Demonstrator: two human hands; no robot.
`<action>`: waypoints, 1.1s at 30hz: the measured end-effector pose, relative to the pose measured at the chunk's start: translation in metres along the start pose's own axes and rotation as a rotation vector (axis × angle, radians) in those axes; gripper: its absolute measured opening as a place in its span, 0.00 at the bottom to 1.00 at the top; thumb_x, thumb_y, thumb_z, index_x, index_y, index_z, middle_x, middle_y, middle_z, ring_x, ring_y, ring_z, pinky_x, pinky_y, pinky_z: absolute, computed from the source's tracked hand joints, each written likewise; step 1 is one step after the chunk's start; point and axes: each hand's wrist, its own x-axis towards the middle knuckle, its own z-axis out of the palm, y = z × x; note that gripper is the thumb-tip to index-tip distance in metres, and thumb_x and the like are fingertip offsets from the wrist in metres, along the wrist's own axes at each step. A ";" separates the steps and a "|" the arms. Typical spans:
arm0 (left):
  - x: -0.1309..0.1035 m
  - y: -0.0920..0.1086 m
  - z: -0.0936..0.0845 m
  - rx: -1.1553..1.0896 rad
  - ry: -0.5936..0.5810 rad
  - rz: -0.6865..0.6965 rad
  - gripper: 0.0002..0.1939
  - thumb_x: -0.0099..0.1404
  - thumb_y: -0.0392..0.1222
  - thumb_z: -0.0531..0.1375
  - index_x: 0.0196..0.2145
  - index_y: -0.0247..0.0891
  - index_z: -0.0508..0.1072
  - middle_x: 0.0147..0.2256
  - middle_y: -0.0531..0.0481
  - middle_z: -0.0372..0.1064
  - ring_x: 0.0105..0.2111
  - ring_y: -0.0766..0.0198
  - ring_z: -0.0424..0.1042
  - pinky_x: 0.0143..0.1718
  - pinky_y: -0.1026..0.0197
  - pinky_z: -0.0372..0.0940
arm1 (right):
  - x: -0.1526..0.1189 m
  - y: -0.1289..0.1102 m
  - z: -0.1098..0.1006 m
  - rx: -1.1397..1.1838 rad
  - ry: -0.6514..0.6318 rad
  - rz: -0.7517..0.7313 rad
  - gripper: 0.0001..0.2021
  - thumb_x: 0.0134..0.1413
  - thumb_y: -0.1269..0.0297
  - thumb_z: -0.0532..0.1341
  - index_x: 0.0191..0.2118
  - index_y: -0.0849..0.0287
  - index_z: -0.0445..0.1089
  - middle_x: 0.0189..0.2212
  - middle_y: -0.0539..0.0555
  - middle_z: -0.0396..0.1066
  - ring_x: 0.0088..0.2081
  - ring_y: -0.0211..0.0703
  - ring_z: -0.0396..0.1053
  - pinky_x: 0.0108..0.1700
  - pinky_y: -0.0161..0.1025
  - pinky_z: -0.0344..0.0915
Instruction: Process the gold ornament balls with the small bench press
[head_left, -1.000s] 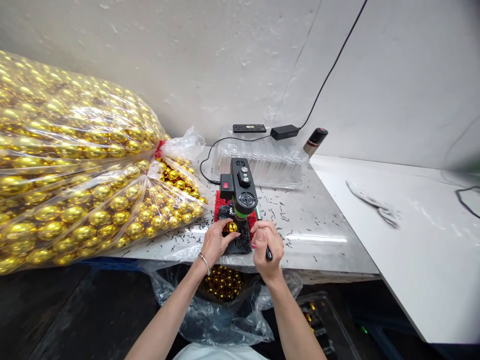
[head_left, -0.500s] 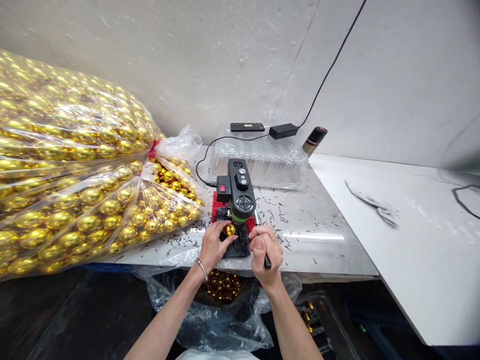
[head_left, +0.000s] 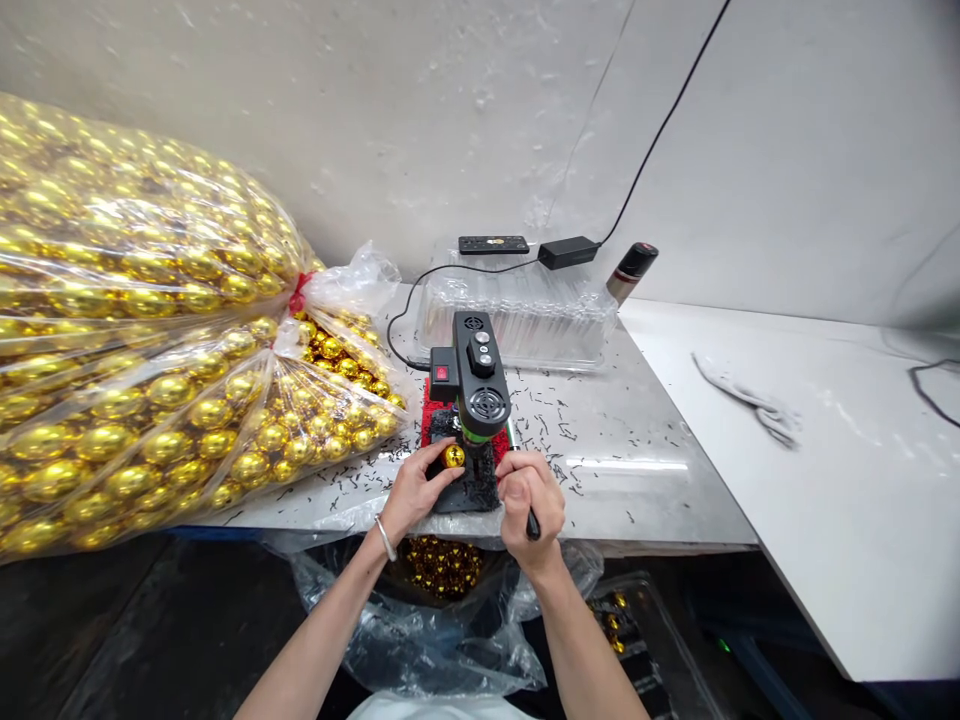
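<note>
Between the thumb and fingers of my left hand (head_left: 415,490) is a shiny gold ball (head_left: 453,456), with small dark marks on its top. It sits just left of the lower end of a small black machine (head_left: 482,375), which has round vents, buttons and a red switch. My right hand (head_left: 531,505) is wrapped round a lever with a black handle (head_left: 533,524) at the machine's right side. Under the machine lies a black base (head_left: 469,495) on a red mat (head_left: 436,397), strewn with dark shavings.
Large clear bags of gold balls (head_left: 169,390) fill the left side. Behind the machine stands a clear plastic tray (head_left: 517,325) beside a black power adapter (head_left: 568,252) and a spray can (head_left: 631,272). An open plastic bag (head_left: 420,640) with more gold balls hangs below the table edge.
My left hand has drawn the gold ball slightly left, away from the machine's lower end. My right hand stays on the lever, almost unmoved. The view has shifted a little.
</note>
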 end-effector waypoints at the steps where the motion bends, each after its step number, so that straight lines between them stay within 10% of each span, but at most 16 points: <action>1: 0.001 0.000 0.002 0.066 0.016 0.053 0.20 0.58 0.47 0.63 0.49 0.40 0.74 0.47 0.45 0.74 0.48 0.55 0.71 0.52 0.50 0.63 | 0.000 0.000 0.000 0.003 -0.003 -0.005 0.11 0.58 0.76 0.49 0.26 0.58 0.59 0.25 0.51 0.62 0.30 0.36 0.64 0.31 0.35 0.63; 8: 0.003 0.005 0.016 0.375 0.100 0.263 0.17 0.60 0.47 0.63 0.45 0.38 0.74 0.43 0.41 0.73 0.45 0.52 0.71 0.51 0.44 0.60 | 0.001 -0.001 -0.001 -0.004 -0.007 -0.007 0.11 0.58 0.76 0.49 0.26 0.58 0.59 0.24 0.51 0.62 0.31 0.37 0.64 0.31 0.36 0.64; 33: -0.002 0.005 0.020 0.278 0.041 0.173 0.14 0.61 0.46 0.62 0.44 0.41 0.74 0.43 0.45 0.74 0.46 0.53 0.69 0.52 0.47 0.59 | -0.034 0.030 0.017 -0.021 0.106 -0.050 0.15 0.64 0.65 0.44 0.26 0.57 0.58 0.27 0.50 0.63 0.28 0.37 0.65 0.40 0.45 0.66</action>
